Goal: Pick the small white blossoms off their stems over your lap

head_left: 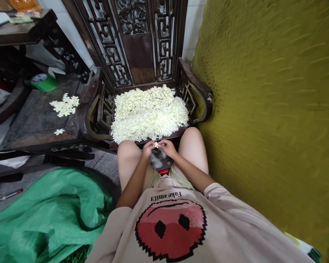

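My left hand [148, 149] and my right hand [167, 147] meet between my knees, both pinched on one small white flower [156, 145]. Just beyond them a big heap of the same white flowers [149, 113] covers the seat of a dark carved wooden chair [197, 98]. To the left, a small pile of flowers [65, 105] and one lone flower [59, 131] lie on a second dark wooden seat [38, 120]. Both hands are closed, fingertips touching the flower.
A green roll of tape [44, 82] sits at the back of the left seat. Green plastic sheeting [46, 215] lies on the floor at lower left. A yellow-green textured wall [268, 109] fills the right side. A red-tipped tool [6, 197] lies on the floor.
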Action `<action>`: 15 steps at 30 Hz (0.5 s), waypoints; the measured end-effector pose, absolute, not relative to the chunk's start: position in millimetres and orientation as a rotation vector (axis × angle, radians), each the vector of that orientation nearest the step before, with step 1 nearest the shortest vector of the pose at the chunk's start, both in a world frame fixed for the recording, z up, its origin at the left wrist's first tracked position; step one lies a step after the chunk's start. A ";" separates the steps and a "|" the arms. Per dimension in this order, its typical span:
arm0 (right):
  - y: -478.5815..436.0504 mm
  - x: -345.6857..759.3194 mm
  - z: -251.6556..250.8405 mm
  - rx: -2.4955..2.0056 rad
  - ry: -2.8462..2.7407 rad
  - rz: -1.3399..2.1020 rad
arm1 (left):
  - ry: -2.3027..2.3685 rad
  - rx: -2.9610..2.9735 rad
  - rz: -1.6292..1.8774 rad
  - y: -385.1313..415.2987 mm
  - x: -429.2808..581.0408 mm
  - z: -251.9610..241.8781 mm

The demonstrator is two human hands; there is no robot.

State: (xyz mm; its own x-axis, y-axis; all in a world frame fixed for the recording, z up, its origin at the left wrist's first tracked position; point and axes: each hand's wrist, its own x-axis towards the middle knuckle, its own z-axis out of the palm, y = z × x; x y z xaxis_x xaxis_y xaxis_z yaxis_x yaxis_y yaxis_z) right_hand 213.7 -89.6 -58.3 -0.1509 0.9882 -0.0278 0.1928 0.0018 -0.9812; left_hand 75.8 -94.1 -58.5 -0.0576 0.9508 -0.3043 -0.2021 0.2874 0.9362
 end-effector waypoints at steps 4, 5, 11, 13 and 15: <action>-87.3 212.7 -58.6 -1.293 -1.353 1.417 | 1.259 0.685 1.076 -94.9 75.8 -59.7; -87.3 212.4 -58.6 -1.287 -1.360 1.409 | 1.273 0.665 1.056 -94.8 76.2 -60.0; -89.1 211.4 -57.7 -1.305 -1.493 1.254 | 1.322 0.779 1.068 -93.9 78.9 -60.9; -89.8 213.0 -54.4 -1.319 -1.575 1.136 | 1.319 0.762 1.054 -93.5 79.1 -60.4; -90.9 215.2 -49.6 -1.331 -1.711 0.974 | 1.331 0.730 1.051 -93.0 79.2 -59.5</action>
